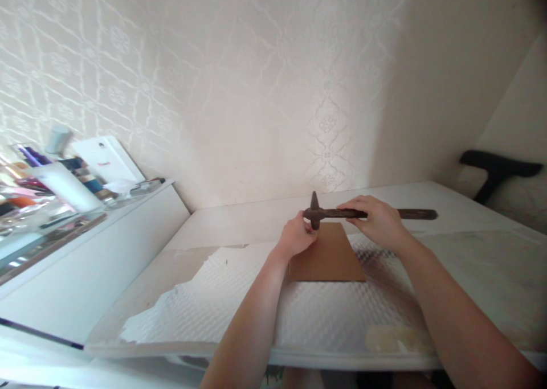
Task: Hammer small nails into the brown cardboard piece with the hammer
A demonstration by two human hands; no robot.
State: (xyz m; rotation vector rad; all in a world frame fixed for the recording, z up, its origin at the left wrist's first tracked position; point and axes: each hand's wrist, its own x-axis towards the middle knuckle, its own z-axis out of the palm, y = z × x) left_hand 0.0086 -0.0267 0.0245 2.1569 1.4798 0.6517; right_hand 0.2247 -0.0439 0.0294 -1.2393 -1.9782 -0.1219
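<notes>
My right hand [378,221] is wrapped round the wooden handle of a hammer [316,213]. The hammer lies level across the view, its dark metal head to the left and the handle's end sticking out to the right of my hand. Right by the head is my left hand [298,236], its fingers bent and pressed together at the far left part of a brown board [331,258]. What those fingers pinch is hidden by the hammer head. The flat board rests on a silvery quilted sheet [325,315].
The sheet covers part of a white table [470,275] against a patterned wall. At left, a white cabinet [106,252] carries bottles, tubes and a white box [106,158]. A black T-shaped handle [496,164] stands behind the table's right side.
</notes>
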